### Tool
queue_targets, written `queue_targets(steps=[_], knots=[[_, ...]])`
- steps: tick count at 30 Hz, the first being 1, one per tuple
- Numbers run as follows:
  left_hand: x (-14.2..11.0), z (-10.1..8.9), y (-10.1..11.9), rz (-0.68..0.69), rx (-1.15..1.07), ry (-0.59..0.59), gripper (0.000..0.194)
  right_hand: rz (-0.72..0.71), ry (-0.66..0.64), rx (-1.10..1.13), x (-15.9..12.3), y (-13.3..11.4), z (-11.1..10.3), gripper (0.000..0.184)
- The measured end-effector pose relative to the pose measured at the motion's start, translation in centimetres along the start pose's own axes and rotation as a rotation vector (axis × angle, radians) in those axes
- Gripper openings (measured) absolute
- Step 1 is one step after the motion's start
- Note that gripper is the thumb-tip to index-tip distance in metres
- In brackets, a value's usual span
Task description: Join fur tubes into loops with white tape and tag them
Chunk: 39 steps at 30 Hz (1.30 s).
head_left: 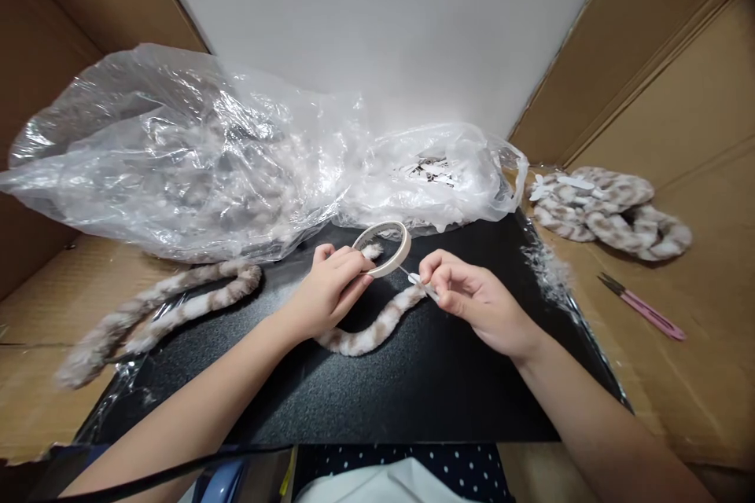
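Observation:
My left hand grips a thin roll of whitish tape, held upright above the black mat. My right hand pinches the free end of the tape strip, pulled a short way out from the roll. Under both hands a furry beige-and-white spotted strip curves across the mat, its right end just below my right fingers.
A big clear plastic bag of furry strips fills the back left, with a smaller bag beside it. Two longer strips trail left. A pile of finished loops and pink snips lie on cardboard at right.

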<state>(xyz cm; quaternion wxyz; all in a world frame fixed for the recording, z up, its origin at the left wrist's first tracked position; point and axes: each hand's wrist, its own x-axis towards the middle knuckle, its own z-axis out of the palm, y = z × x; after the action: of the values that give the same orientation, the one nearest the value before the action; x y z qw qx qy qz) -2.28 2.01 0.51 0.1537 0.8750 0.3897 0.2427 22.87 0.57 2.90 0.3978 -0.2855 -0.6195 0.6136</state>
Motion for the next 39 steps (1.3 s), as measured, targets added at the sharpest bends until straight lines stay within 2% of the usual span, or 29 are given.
queue_targets(steps=[4,7,10,12,13,14,18,19,21,23,27,31,35,39], knots=[[0.2,0.1,0.3,-0.021,0.086,0.062,0.019,0.001,-0.058,0.041,-0.4,-0.2,0.7,0.025],[0.2,-0.1,0.5,-0.038,0.087,0.086,0.025,-0.014,-0.178,0.057,-0.7,-0.5,1.4,0.020],[0.1,-0.4,0.5,-0.015,0.062,0.064,0.026,0.003,-0.319,0.069,-0.8,-0.9,1.6,0.021],[0.0,-0.5,0.6,0.004,0.035,0.040,0.024,0.012,-0.353,0.066,-0.7,-1.0,1.2,0.026],[0.0,-0.5,0.6,0.005,0.036,0.039,0.024,0.004,-0.313,0.037,-0.7,-0.9,0.9,0.028],[-0.1,-0.5,0.7,0.000,0.054,0.047,0.024,-0.022,-0.214,-0.028,-0.7,-0.7,0.6,0.028],[0.0,-0.2,1.2,-0.011,0.231,0.113,0.020,-0.289,0.496,-0.568,-0.9,0.2,-0.3,0.022],[0.0,-0.1,1.4,-0.003,0.272,0.125,0.019,-0.349,0.607,-0.696,-0.9,0.3,-0.2,0.018],[0.0,0.1,1.8,0.019,0.339,0.146,0.018,-0.418,0.662,-0.883,-0.7,0.1,0.3,0.013],[0.0,0.2,2.2,0.043,0.375,0.164,0.018,-0.423,0.581,-1.025,-0.4,-0.3,1.3,0.017],[0.0,0.1,3.2,0.086,0.398,0.227,0.016,-0.309,0.322,-1.228,0.6,-1.2,3.5,0.022],[0.1,-0.6,4.4,0.091,0.379,0.267,0.021,-0.312,0.237,-1.383,1.4,-1.9,4.8,0.014],[0.1,-1.6,5.4,-0.009,0.262,0.287,0.035,-0.414,0.145,-1.517,1.5,-2.9,5.6,0.016],[0.0,-2.2,6.3,-0.141,0.114,0.235,0.039,-0.491,0.064,-1.585,0.8,-3.6,6.1,0.017]])
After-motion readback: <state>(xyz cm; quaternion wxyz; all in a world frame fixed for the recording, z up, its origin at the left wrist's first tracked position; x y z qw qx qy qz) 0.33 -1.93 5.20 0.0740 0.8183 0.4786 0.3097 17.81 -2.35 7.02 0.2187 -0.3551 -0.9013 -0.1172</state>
